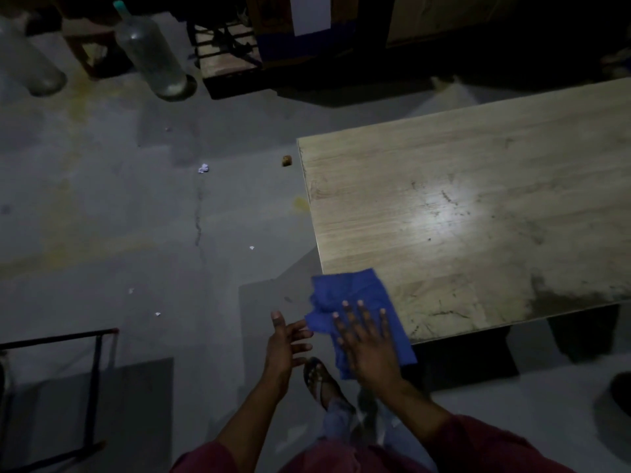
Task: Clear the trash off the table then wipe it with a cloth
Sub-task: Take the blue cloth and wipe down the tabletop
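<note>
At the near corner of the tabletop (461, 186), the right hand (367, 343) is pressing the blue cloth (355, 291) with flat, spread fingers (359, 312) to wipe, while the left hand (285, 346) is waiting open and empty beside the edge, likely to catch crumbs

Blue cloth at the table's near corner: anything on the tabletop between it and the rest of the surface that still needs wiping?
Nothing visible. The right hand presses flat on the blue cloth at the near left corner of the table. The wood beyond holds only smudges and a damp-looking patch; the scraps lie on the floor. The left hand is open beside the cloth's edge.
</note>
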